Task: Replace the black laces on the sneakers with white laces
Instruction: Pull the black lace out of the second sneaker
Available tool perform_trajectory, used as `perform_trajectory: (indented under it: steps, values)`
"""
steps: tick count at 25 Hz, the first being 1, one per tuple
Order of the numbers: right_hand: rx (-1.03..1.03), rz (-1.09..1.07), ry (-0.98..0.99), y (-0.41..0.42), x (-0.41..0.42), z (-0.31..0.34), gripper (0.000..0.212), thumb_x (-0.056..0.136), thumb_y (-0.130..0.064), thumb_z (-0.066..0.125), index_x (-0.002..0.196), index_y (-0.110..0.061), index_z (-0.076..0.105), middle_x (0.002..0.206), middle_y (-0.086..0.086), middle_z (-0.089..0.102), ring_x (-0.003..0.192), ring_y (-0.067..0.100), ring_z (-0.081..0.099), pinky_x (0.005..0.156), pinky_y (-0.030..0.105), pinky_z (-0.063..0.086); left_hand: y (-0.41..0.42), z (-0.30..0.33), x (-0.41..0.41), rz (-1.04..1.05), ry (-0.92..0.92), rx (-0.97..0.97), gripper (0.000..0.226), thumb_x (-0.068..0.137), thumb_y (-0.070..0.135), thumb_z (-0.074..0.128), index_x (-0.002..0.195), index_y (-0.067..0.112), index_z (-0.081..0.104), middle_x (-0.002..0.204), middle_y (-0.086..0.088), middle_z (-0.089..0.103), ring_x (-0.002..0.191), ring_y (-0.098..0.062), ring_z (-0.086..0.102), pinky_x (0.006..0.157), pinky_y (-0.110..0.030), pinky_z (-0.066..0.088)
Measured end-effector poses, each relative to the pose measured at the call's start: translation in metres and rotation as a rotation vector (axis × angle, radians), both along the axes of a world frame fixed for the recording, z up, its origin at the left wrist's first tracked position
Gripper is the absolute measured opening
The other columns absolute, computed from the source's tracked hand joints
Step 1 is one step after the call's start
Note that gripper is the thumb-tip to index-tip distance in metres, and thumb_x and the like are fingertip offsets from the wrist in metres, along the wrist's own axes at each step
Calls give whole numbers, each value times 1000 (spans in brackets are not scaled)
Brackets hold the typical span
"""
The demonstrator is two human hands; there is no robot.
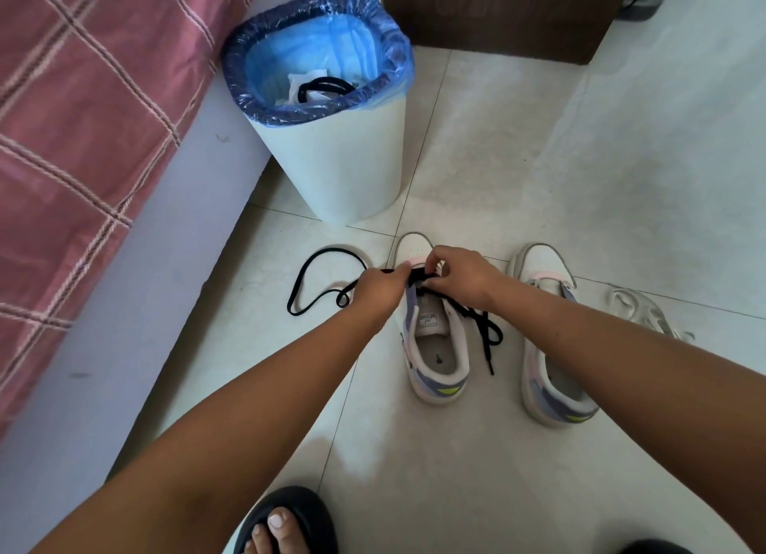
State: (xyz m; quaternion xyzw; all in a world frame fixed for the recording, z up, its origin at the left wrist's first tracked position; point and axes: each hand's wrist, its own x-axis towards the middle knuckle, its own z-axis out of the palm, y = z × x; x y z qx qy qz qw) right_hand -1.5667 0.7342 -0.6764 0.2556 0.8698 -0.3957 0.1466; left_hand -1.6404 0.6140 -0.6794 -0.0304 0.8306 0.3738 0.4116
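A foot in a black rubber slide sandal (290, 520) stands at the bottom edge on the pale glossy floor tiles (476, 470), whose thin grey grout lines cross just beyond the sneakers. Two bare forearms reach forward over the tiles to the left white sneaker with lilac, pink and lime panels (435, 346), heel toward the camera. The left hand (379, 290) has its fingers curled round the black lace (315, 292) at the sneaker's front, and the right hand (460, 275) pinches the same lace from above; one end trails in a loop on the floor to the left, the other lies beside the sneaker's right side. The matching right sneaker (547, 346) stands just to the right with no lace showing, and a bundle of white laces (642, 309) lies beside it. Farther off stands a white waste bin with a blue plastic liner (331, 118), another black lace inside it. A pink checked bedcover (83, 138) hangs at the left, dark wooden furniture (497, 10) at the back.
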Motion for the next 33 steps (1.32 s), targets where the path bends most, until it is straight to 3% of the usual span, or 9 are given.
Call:
perform_trajectory:
  steps: [7,10,13,16,19,22,24,29,33]
  values:
    - [-8,1,57,-6,-4,-10,26,83,-14,64,109,-15,59,92,4,52,74,18,53,64,24,38,22,7,-8,106,29,243,10,84,5,58,75,10,58,67,-4,54,59,-17,49,50,-20,39]
    - [-247,-197,134,-4,3,2,18,81,4,56,82,-10,67,63,-6,56,55,4,51,56,14,37,12,20,-4,-103,113,413,26,86,-4,47,89,15,66,80,5,64,72,-7,60,58,-11,45]
    - [-229,-117,141,3,20,21,43,78,16,43,59,-17,63,64,-3,58,58,0,54,55,4,36,-1,8,-13,-327,342,241,20,88,4,48,92,14,64,88,5,62,83,-10,58,64,-10,42]
    - [-250,-198,197,5,36,24,40,84,11,43,83,-21,67,85,3,55,73,11,52,63,10,41,-5,-2,-13,-579,495,-14,11,86,25,62,87,15,59,90,1,60,85,-17,56,68,-25,44]
    - [-226,-326,123,-9,53,12,26,91,-12,50,115,-20,45,77,2,47,62,13,44,56,24,37,4,-2,-5,-686,552,-160,20,85,27,62,83,8,56,84,-7,58,84,-26,58,62,-31,39]
    - [18,-149,32,-22,57,6,25,91,-35,51,97,-18,34,69,0,47,60,19,45,57,34,36,17,3,-5,-799,604,-285,16,89,13,51,76,4,53,78,-8,55,85,-32,58,56,-28,34]
    - [129,-51,27,-23,50,10,30,92,-43,49,92,-18,33,69,-2,48,61,20,47,56,34,34,22,3,-8,-904,645,-333,14,91,6,46,95,-1,57,99,-16,60,94,-34,58,64,-30,37]
    - [315,156,-104,-30,42,6,25,95,-23,41,116,-9,37,96,13,63,81,33,58,61,33,34,9,0,-12,-1243,870,-310,21,95,4,39,114,0,47,115,-16,54,96,-32,57,65,-32,35]
    - [321,154,-119,-30,43,7,25,95,-19,39,117,-8,36,91,13,62,68,28,47,58,33,33,-7,-2,-21,-1354,1131,-203,25,70,0,72,90,2,57,84,-12,59,55,-27,57,38,-24,11]
